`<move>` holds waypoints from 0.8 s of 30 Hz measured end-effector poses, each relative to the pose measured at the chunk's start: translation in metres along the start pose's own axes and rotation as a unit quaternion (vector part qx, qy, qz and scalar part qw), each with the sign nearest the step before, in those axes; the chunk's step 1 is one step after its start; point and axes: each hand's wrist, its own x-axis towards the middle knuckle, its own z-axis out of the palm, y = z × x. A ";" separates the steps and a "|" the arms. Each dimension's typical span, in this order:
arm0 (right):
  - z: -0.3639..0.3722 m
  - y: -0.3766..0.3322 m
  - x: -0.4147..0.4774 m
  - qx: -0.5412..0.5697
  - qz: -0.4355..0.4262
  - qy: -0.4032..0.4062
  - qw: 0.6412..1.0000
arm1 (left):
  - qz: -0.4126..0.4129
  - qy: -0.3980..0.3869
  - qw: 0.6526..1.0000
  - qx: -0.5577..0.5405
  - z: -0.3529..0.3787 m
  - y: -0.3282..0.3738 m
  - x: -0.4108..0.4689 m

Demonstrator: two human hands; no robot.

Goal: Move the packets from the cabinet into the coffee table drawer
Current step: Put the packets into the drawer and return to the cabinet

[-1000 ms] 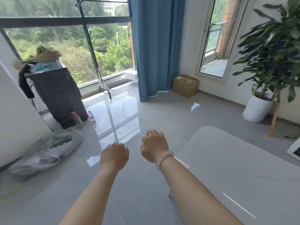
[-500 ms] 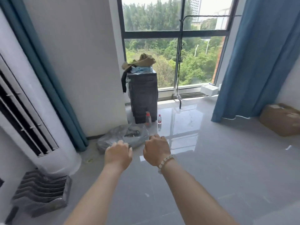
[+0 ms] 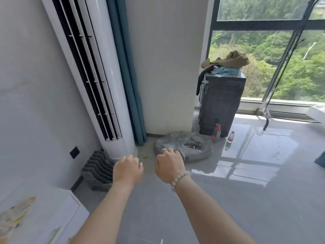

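— Grey glossy floor [image 3: 228, 208] runs out to a big window [image 3: 263, 50] with trees behind it. What stands along the wall?
— A tall white air conditioner [image 3: 98, 85], with a blue curtain [image 3: 126, 76] just beside it and a stack of grey ribbed trays [image 3: 98, 171] at its foot.
— And by the window?
— A dark box [image 3: 221, 103] with clothes [image 3: 226, 61] heaped on top. Two bottles [image 3: 216, 133] stand on the floor before it, and a crumpled plastic bag [image 3: 193, 147] lies near them.
— The hands?
— Both are held out over the floor, backs up. The left hand [image 3: 127, 170] is clenched in a loose fist, holding nothing. The right hand [image 3: 168, 167] (bead bracelet [image 3: 179, 178] at the wrist, ring on one finger) is clenched likewise, empty.
— The packets?
— A white cabinet [image 3: 58, 208] shows at lower left. Yellowish shapes [image 3: 15, 213] lie on it, too blurred to tell whether they are packets.
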 end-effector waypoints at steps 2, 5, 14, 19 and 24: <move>0.004 -0.002 0.025 0.000 -0.027 -0.008 1.000 | -0.028 0.007 1.000 0.006 0.004 -0.009 0.014; 0.006 -0.007 0.062 -0.005 -0.075 -0.025 0.997 | -0.069 0.011 0.998 0.011 0.007 -0.021 0.033; 0.015 -0.074 0.149 0.025 -0.252 -0.049 0.966 | -0.252 0.003 0.967 0.031 -0.008 -0.085 0.048; 0.039 -0.126 0.155 0.047 -0.340 -0.072 0.936 | -0.357 -0.014 0.933 0.051 -0.001 -0.126 0.016; 0.058 -0.181 0.150 0.061 -0.418 -0.097 0.901 | -0.446 -0.016 0.893 0.061 -0.001 -0.163 -0.019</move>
